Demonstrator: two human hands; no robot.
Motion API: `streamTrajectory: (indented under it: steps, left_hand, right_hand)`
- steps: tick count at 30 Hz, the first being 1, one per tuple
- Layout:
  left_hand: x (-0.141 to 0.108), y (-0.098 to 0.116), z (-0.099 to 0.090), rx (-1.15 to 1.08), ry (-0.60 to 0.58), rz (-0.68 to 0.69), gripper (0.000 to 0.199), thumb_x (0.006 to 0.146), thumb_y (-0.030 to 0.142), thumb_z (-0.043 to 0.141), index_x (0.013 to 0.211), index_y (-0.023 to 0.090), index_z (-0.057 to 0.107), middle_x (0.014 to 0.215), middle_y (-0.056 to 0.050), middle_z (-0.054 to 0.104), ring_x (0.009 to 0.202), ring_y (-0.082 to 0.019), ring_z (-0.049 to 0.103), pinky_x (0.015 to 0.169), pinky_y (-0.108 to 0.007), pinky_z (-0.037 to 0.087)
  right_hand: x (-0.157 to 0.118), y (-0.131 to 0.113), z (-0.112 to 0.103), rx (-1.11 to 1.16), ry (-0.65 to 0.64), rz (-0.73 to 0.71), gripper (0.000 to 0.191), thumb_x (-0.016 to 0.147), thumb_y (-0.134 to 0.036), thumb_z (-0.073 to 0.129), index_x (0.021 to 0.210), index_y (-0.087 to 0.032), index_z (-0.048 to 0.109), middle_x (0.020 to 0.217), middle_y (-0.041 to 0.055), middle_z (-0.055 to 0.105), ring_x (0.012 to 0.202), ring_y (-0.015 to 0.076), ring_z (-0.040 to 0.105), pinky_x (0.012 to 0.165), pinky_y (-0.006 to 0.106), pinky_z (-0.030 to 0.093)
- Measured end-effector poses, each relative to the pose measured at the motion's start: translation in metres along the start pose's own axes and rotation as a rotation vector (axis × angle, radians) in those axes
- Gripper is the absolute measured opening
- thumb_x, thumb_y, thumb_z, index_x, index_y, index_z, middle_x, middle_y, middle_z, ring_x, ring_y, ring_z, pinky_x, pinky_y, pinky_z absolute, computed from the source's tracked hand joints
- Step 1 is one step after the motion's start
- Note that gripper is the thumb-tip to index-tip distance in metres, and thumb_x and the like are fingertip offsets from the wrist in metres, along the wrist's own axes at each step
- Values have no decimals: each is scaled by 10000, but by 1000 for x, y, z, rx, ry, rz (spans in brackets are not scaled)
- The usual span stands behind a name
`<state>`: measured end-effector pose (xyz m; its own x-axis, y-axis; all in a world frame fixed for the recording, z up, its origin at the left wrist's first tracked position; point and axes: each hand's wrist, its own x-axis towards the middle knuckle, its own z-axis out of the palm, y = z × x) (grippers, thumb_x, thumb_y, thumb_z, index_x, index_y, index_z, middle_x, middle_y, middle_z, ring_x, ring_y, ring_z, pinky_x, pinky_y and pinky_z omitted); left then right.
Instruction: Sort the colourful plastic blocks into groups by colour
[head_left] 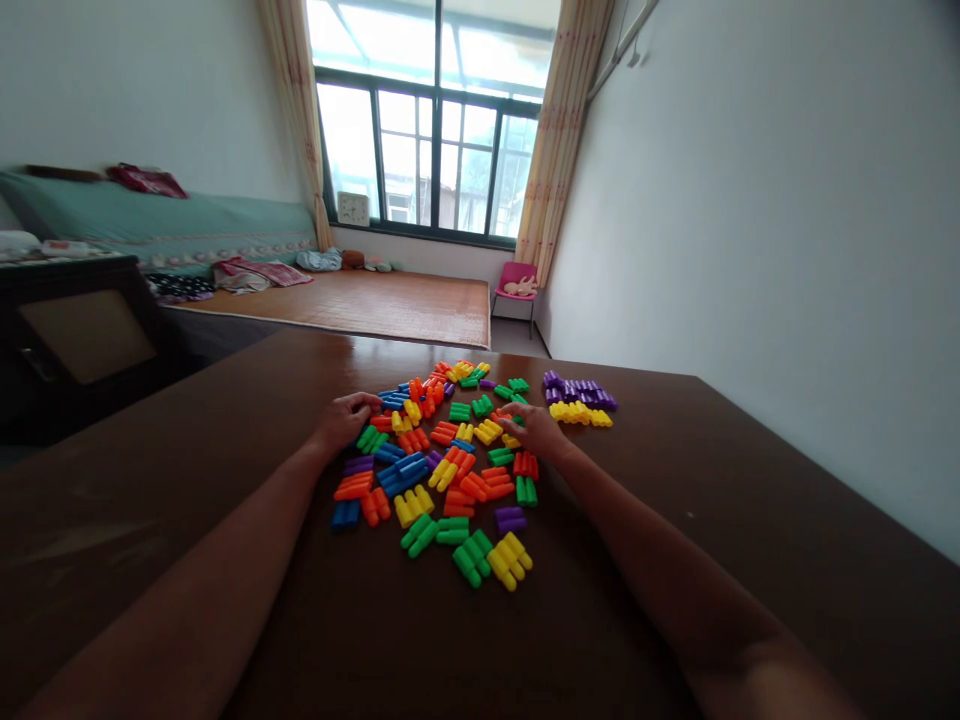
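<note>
A loose heap of plastic toy building blocks in blue, orange, yellow, green and purple lies on the dark brown table. At the heap's left edge, my left hand [349,418] rests with loosely bent fingers, its tips beside some blue blocks [393,400]. My right hand [535,430] reaches over the right side with fingers apart, near a yellow block [488,431] and an orange one partly covered by the fingers. Closest to me are a green block [472,557] and a yellow block [511,560]. A blue cluster [403,473] sits left of centre.
Beyond my right hand, a purple row [579,391] and a yellow row [580,414] of blocks stand apart from the heap. The table [750,520] ends before a low bed [405,300]. A dark cabinet [67,340] is at left, a pink chair [517,280] behind.
</note>
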<state>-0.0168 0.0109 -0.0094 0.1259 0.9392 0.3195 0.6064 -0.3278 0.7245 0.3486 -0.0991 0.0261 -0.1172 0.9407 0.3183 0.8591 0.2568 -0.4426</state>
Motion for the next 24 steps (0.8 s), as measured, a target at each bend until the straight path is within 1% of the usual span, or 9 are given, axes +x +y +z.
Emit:
streamTrajectory:
  steps: [2, 4, 10, 13, 16, 18, 20, 22, 24]
  left_hand:
    - [0, 1, 0, 0, 1, -1, 363, 714, 341, 508, 965, 187, 720, 888, -44, 749, 809, -208, 675, 690, -260, 525]
    - [-1, 2, 0, -3, 2, -8, 365, 716, 339, 507, 970, 185, 718, 893, -44, 750, 818, -208, 673, 699, -261, 526]
    - [-1, 3, 0, 15, 0, -17, 358, 714, 353, 517, 957, 188, 721, 895, -41, 751, 803, -212, 671, 684, -268, 525]
    - [1, -2, 1, 3, 4, -12, 359, 711, 351, 520, 959, 188, 721, 891, -42, 752, 806, -211, 673, 702, -269, 528]
    - [3, -6, 2, -10, 3, -15, 364, 714, 353, 517, 966, 188, 720, 892, -41, 753, 805, -205, 678, 703, -260, 528]
    - [3, -7, 1, -10, 1, -7, 361, 715, 357, 515, 963, 194, 720, 900, -38, 753, 807, -202, 680, 707, -256, 527]
    - [3, -6, 1, -6, 5, 3, 354, 713, 356, 517, 954, 198, 723, 899, -36, 752, 810, -203, 681, 712, -257, 526]
    - [2, -3, 0, -6, 13, 2, 346, 709, 351, 521, 944, 200, 725, 887, -37, 753, 810, -206, 681, 707, -259, 527]
    - [1, -1, 0, -8, 20, -16, 337, 704, 348, 530, 933, 203, 728, 872, -37, 754, 812, -211, 682, 695, -260, 528]
  right_hand:
    - [0, -5, -2, -14, 28, -44, 312, 916, -425, 488, 1009, -226, 709, 970, 55, 720, 905, 202, 627, 844, 322, 458]
    - [0, -12, -2, -56, 37, -114, 327, 930, -425, 463, 1012, -228, 711, 1021, 62, 710, 976, 207, 588, 893, 330, 431]
    - [-10, -33, 11, -288, -79, -119, 411, 848, -542, 558, 1163, -292, 642, 1105, 81, 682, 1086, 273, 515, 886, 413, 409]
    - [-12, -38, 14, -244, -47, -139, 441, 814, -555, 594, 1170, -297, 632, 1080, 73, 685, 1096, 278, 519, 910, 444, 394]
    - [-6, -36, 6, -77, 69, -152, 456, 791, -554, 616, 1147, -269, 639, 1066, 59, 686, 1078, 255, 546, 922, 425, 411]
    - [2, -25, -9, 76, 149, -109, 455, 796, -558, 601, 1116, -237, 645, 1039, 57, 691, 982, 219, 597, 866, 368, 461]
    - [9, -1, -31, 200, 225, -13, 477, 808, -574, 568, 1107, -208, 639, 1004, 61, 697, 855, 187, 632, 775, 320, 499]
    - [10, 38, -54, 238, 311, 106, 516, 808, -589, 547, 1120, -186, 627, 1000, 72, 699, 814, 182, 644, 733, 308, 512]
    - [6, 83, -71, 177, 411, 252, 537, 773, -597, 574, 1079, -162, 640, 997, 94, 699, 836, 199, 649, 732, 316, 519]
